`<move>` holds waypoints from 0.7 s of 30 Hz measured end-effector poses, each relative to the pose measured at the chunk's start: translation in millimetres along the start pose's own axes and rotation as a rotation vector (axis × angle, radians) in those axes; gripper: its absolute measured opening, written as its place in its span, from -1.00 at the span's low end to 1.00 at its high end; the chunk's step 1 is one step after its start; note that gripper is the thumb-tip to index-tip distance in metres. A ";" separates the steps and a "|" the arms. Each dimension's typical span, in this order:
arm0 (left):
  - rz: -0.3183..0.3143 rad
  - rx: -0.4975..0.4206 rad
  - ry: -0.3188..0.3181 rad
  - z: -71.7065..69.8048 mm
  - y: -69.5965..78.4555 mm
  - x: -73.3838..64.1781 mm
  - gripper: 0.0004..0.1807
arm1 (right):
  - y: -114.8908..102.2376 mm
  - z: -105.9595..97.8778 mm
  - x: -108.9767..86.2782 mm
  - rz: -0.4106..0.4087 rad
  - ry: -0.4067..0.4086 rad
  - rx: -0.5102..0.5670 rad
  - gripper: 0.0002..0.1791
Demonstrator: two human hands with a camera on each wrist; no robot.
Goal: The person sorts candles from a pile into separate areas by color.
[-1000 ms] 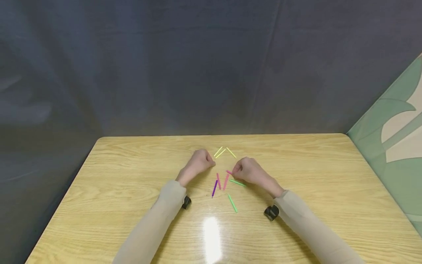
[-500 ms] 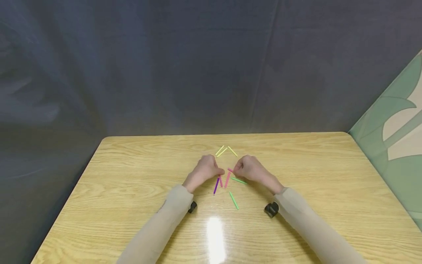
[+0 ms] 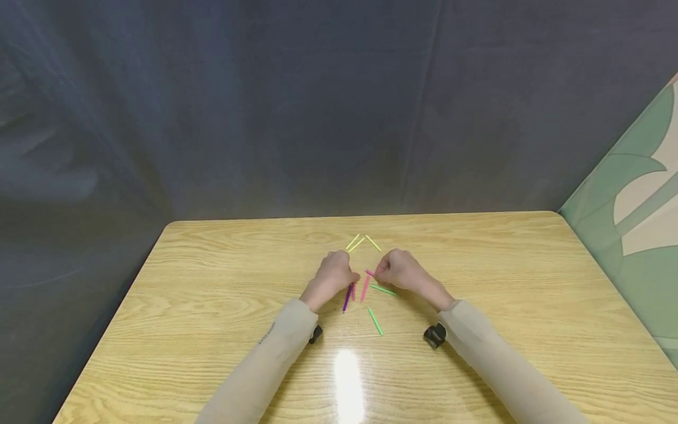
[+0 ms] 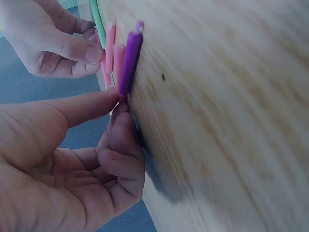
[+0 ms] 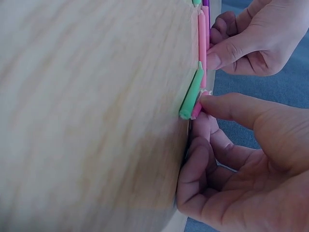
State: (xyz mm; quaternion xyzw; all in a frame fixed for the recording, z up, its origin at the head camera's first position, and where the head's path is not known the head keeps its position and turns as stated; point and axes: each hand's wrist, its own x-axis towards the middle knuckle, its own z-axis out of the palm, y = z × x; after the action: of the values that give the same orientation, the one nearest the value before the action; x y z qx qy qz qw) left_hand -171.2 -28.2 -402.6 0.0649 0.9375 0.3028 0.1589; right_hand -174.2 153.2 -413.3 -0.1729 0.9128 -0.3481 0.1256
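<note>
In the head view my left hand [image 3: 332, 275] pinches the far end of a pink candle [image 3: 354, 292] between thumb and index finger. A purple candle [image 4: 131, 63] lies right alongside it, its wick end toward me. My right hand [image 3: 401, 272] grips a short-looking, darker pink candle [image 5: 195, 112], most of which its fingertips hide. Between the hands another pink candle [image 3: 365, 288] lies slanted on the table. Close by the right fingertips is a green candle [image 3: 383, 290]. Both hands stay low, their fingers at the wood.
A second green candle [image 3: 375, 321] lies nearer to me on the wooden table [image 3: 238, 265]. Beyond the hands, three yellow candles [image 3: 373, 242] form a peak. A dark curtain [image 3: 318, 118] hangs behind the far edge; a green patterned panel [image 3: 635, 235] stands at right.
My left hand has come right and nearer, from beside the yellow candles to the pink candle, and taken its end. That candle has turned slightly toward the purple one. The right hand barely moved.
</note>
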 end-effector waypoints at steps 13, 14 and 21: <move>-0.001 -0.023 -0.037 -5.0 -2.1 4.2 -0.61 | -1.9 -1.6 0.3 0.049 -0.022 0.007 -0.87; 0.004 -0.024 -0.041 -6.2 -2.5 4.4 -0.60 | -2.0 -1.8 0.1 0.047 -0.025 0.014 -0.87; 0.033 -0.132 -0.106 -14.9 -10.2 6.5 -0.75 | -1.8 -2.2 -0.1 0.046 -0.038 0.033 -0.89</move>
State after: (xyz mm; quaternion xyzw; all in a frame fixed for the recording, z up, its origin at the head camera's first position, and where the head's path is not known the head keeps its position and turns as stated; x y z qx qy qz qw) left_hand -182.6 -43.2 -398.9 0.0859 0.9045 0.3627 0.2072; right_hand -174.5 153.3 -410.5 -0.1564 0.9081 -0.3569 0.1537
